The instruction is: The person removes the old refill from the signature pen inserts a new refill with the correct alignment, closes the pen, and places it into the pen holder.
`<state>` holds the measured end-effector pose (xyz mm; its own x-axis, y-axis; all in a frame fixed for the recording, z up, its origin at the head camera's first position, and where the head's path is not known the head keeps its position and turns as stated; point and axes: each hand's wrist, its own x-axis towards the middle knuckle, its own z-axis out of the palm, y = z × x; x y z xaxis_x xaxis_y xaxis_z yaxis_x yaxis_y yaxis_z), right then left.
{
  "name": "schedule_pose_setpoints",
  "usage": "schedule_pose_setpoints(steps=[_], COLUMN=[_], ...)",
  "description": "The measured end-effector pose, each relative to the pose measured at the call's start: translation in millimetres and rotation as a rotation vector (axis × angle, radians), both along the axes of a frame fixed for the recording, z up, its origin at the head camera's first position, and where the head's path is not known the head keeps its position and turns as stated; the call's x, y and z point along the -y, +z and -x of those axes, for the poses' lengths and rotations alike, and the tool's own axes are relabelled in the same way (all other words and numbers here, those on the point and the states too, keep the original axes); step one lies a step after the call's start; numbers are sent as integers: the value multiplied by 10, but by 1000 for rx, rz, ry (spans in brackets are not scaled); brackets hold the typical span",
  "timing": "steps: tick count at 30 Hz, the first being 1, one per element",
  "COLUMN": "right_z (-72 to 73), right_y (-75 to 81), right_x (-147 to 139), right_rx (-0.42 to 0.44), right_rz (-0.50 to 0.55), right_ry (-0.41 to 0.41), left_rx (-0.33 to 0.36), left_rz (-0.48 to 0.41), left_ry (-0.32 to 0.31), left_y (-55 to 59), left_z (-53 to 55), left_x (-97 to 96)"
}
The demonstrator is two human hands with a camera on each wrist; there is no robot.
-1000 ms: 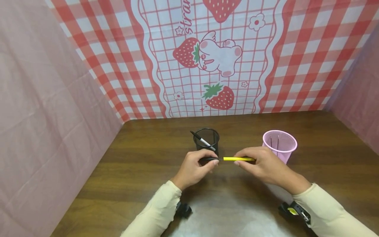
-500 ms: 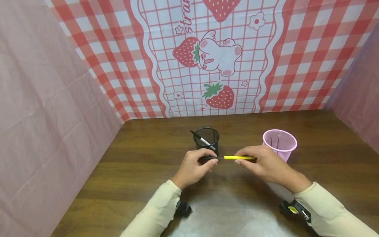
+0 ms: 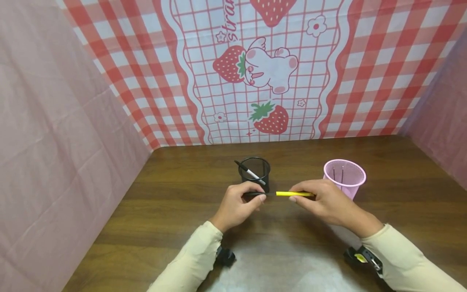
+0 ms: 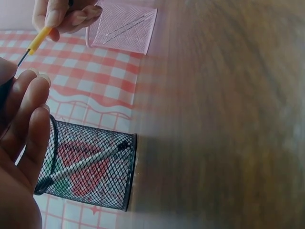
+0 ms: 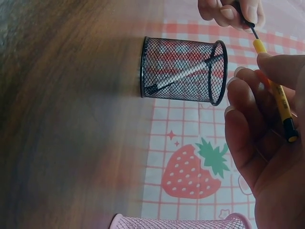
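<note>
My left hand (image 3: 236, 206) pinches a black, pen-like piece (image 3: 251, 194), mostly hidden by the fingers. A thin dark rod (image 3: 270, 194) runs from it to the open end of a yellow pen barrel (image 3: 288, 194). Thumb and fingers of my right hand (image 3: 322, 202) pinch that barrel, which lies level and in line with the black piece. In the right wrist view the barrel shows small lettering and a black end (image 5: 290, 130). Both hands are above the table, in front of the two cups.
Behind my left hand stands a black mesh cup (image 3: 268, 174) with a white, black-capped pen (image 3: 251, 173) leaning in it. A pink mesh cup (image 3: 362, 178) holding two thin dark rods (image 3: 342, 175) stands behind my right hand. A checked strawberry cloth (image 3: 204, 81) hangs behind the table.
My left hand has shifted slightly left, and a little more of the thin rod shows between its fingertips and the yellow barrel. My right hand has barely moved.
</note>
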<state>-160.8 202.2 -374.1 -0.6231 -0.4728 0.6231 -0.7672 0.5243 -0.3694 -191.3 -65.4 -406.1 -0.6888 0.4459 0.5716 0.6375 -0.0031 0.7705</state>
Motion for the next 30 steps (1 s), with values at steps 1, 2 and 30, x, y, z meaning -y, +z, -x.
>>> schedule_pose_setpoints(steps=[1,2,30], right_z=[3,5,-3], right_y=[-3,-5,9], right_x=[-1,-2,-10], right_rx=[0,-1,0], right_rz=[2,4,7], right_ry=[1,2,-30], left_rx=[10,20,128], left_rz=[-7,-11,-42], left_ry=[-2,-4,0], left_y=[-2,-5,27], left_z=[3,6,23], left_x=[3,4,90])
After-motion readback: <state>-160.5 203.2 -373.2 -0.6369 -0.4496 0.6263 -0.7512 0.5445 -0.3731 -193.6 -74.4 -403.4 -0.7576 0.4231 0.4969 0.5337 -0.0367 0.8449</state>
